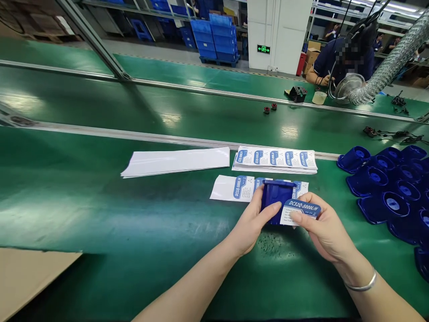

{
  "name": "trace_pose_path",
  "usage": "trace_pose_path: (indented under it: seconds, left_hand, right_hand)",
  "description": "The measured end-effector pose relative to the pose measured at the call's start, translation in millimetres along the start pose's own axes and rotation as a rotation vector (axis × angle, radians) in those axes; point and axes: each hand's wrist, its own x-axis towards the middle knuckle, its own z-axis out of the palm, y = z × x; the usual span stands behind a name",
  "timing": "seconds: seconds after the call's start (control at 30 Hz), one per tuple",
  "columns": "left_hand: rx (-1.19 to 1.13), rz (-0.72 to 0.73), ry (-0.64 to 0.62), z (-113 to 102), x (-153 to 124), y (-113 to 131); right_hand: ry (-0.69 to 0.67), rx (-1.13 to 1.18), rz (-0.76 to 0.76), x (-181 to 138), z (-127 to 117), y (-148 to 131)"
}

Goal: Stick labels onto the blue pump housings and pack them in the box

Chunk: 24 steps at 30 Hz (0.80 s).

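My left hand [253,221] grips a blue plastic housing [275,197] from its left side, fingers wrapped round it. My right hand [323,228] pinches a blue and white label [300,211] printed "DC52Q-5000L/H" against the housing's right face. Under the housing lies a partly peeled label sheet [234,188] on the green table. A stack of full label sheets [275,159] sits just beyond it.
Blank white backing sheets [176,162] lie to the left. Several blue housings [389,188] crowd the right edge. A cardboard piece [30,279] sits at the near left. A conveyor rail [100,132] crosses behind. Another person [348,60] works at the far right near a silver hose [392,62].
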Motion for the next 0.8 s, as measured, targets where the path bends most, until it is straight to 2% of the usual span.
trace_pose_path:
  seconds: [0.27, 0.8]
  left_hand:
    - [-0.021, -0.112, 0.018, -0.5, -2.8, 0.8]
    - [-0.048, -0.100, 0.012, -0.2, -2.6, 1.5]
  right_hand:
    - [0.053, 0.001, 0.038, 2.3, 2.8, 0.3]
    - [0.050, 0.026, 0.056, 2.9, 2.2, 0.1]
